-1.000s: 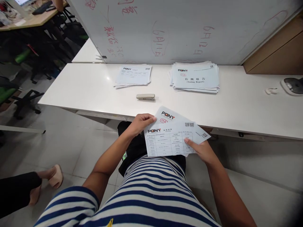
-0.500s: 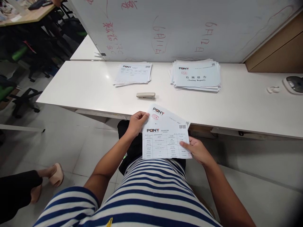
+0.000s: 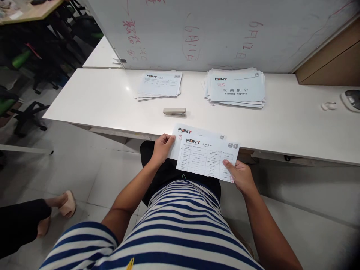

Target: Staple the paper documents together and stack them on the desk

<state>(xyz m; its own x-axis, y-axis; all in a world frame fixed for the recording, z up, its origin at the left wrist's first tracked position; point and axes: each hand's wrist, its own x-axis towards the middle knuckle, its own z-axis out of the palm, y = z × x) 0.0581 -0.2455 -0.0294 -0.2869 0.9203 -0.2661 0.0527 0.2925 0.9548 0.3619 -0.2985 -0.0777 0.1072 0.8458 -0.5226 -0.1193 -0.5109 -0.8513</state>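
My left hand (image 3: 164, 150) pinches the left edge of a printed report sheet (image 3: 174, 147) with a PONY logo and a red stamp. In my right hand (image 3: 242, 175) is another PONY sheet (image 3: 206, 159), printed with a table and gripped at its right edge by the thumb. This second sheet lies over most of the first. Both papers are held above my lap at the desk's front edge. Just beyond them on the desk rests a beige stapler (image 3: 174, 112), touched by neither hand.
On the white desk (image 3: 104, 101) lie a smaller stack of papers (image 3: 159, 84) and a thicker stack of testing reports (image 3: 236, 90). A whiteboard (image 3: 219, 33) stands behind. Far right are a small white object (image 3: 328, 106) and a rounded device (image 3: 351, 100). Another person's foot (image 3: 67, 205) shows lower left.
My right hand has moved up and to the right with the table sheet. The stamped sheet in my left hand has turned slightly and is now more covered.
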